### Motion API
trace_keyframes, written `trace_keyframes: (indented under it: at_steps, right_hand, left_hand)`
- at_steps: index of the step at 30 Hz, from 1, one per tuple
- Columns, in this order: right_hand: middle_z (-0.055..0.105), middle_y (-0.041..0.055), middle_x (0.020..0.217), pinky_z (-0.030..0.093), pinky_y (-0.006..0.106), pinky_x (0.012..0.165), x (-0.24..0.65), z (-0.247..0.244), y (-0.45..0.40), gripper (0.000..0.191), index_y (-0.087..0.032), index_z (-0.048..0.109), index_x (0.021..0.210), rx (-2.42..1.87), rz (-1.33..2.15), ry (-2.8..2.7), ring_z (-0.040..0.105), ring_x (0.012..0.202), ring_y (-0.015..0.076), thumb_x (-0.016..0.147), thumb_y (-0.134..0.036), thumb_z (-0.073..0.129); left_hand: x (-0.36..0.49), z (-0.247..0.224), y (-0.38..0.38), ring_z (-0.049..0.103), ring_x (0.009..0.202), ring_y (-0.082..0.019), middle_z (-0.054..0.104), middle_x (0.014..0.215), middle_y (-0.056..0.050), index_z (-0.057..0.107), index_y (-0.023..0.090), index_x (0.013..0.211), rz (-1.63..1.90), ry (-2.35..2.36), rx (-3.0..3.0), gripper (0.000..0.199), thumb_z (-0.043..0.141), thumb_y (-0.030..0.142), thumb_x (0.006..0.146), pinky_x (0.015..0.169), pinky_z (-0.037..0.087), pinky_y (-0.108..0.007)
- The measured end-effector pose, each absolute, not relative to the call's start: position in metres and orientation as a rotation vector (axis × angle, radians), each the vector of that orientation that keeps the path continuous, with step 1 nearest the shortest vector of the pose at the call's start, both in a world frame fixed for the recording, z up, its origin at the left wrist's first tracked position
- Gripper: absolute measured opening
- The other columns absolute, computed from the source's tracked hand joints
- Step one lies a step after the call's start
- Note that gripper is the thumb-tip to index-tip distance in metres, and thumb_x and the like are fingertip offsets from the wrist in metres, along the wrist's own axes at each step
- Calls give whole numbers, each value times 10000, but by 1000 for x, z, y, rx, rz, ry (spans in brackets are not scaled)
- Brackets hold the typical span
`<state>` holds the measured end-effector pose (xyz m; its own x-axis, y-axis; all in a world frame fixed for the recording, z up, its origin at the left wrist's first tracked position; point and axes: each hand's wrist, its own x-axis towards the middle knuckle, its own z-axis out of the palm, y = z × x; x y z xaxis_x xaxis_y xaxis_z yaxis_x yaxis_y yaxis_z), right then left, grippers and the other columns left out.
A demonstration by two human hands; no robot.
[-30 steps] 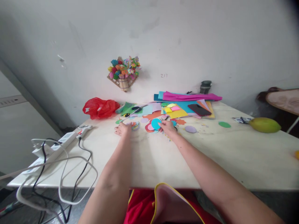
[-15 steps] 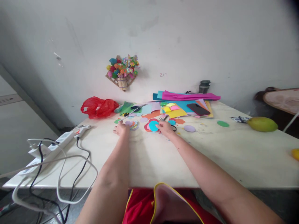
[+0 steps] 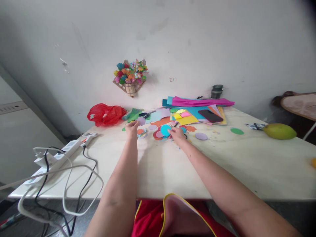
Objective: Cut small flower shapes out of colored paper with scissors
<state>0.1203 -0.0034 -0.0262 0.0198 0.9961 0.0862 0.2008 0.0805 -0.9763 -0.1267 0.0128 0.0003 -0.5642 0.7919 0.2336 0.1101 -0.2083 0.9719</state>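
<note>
Hands pinch paper: the left hand (image 3: 132, 126) now holds a raised purple flower (image 3: 141, 121), the right hand (image 3: 176, 133) still a blue circle (image 3: 165, 130), its broad face toward the camera.

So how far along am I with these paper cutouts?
The orange scalloped cutout, lilac disc and green disc look already cut. Your left hand holds a lilac cutout, your right hand a blue disc. The magenta sheet looks uncut, so possibly left to do; I can't tell how many pieces you need.
</note>
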Motion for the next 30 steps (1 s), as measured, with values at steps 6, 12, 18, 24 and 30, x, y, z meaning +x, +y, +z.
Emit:
trace_keyframes:
  at_steps: [6, 12, 18, 24, 30]
  right_hand:
    - [561, -31, 427, 325, 194, 393, 121, -21, -1, 331, -214, 551, 610, -1262, 1149, -1183, 578, 407, 127, 923, -166, 650]
    - [649, 4, 490, 308, 188, 366, 125, -16, -4, 361, -198, 540, 579, -1185, 1214, -1119, 574, 381, 113, 896, -197, 714]
    - [597, -3, 439, 317, 198, 376, 126, -19, -2, 429, -207, 509, 538, -1175, 1181, -1156, 581, 388, 132, 838, -312, 798]
    - [548, -17, 392, 280, 216, 377, 127, -27, 4, 463, -225, 487, 531, -1190, 1128, -1230, 486, 346, 117, 824, -406, 797]
    - [501, -47, 410, 307, 227, 390, 124, -29, 4, 514, -229, 473, 507, -1167, 1093, -1328, 456, 363, 103, 753, -477, 850]
  left_hand:
    - [-69, 3, 6, 636, 571, -111, 660, 629, 15, 666, 161, 738, 1602, 910, 946, 380, 994, 296, 599, 692, 584, -267]
    - [-51, -26, 1, 725, 655, -132, 753, 731, -9, 706, 167, 797, 1679, 759, 720, 274, 954, 180, 682, 790, 613, -280]
    - [-62, -36, 0, 745, 667, -140, 770, 733, -18, 711, 169, 797, 1721, 742, 587, 172, 873, 115, 774, 784, 621, -264]
    - [-57, -38, -1, 726, 632, -134, 757, 707, -20, 713, 153, 786, 1554, 743, 670, 164, 871, 112, 773, 710, 626, -249]
    - [-51, -36, -6, 709, 603, -148, 749, 683, -33, 715, 147, 742, 1441, 786, 808, 205, 918, 165, 720, 624, 610, -249]
